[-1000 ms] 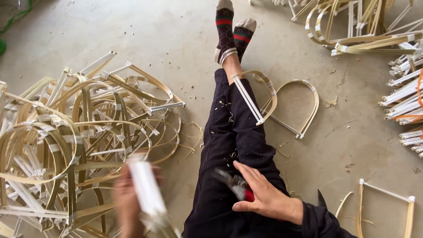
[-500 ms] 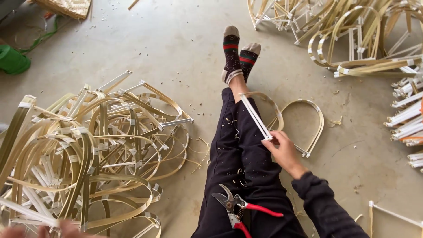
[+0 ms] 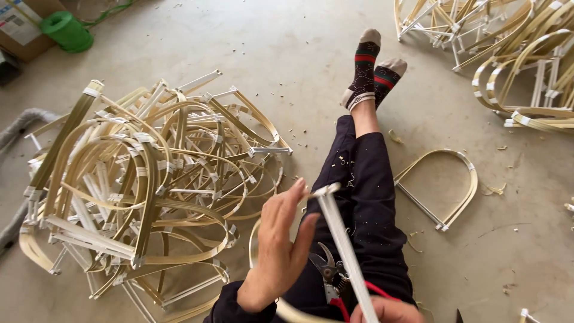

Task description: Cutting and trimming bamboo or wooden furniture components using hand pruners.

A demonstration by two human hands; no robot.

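Observation:
I sit on the concrete floor with my legs (image 3: 365,179) stretched out in dark trousers. A D-shaped bamboo frame (image 3: 338,230) with a straight white bar stands across my lap. My right hand (image 3: 385,311), at the bottom edge, grips the lower end of that bar. My left hand (image 3: 281,245) lies with its fingers stretched flat against the frame's curved strip, just below the top corner. Red-handled pruning shears (image 3: 329,272) rest on my lap between the hands, partly hidden by the bar.
A big tangled pile of bamboo frames (image 3: 149,179) lies to my left. One single frame (image 3: 442,191) lies right of my legs, and more frames (image 3: 514,54) are heaped at the far right. A green spool (image 3: 67,30) and a cardboard box (image 3: 21,24) sit far left.
My right hand took the frame from beside my shin and drew it up onto my lap. My left hand came back from the pile and now lies on that frame.

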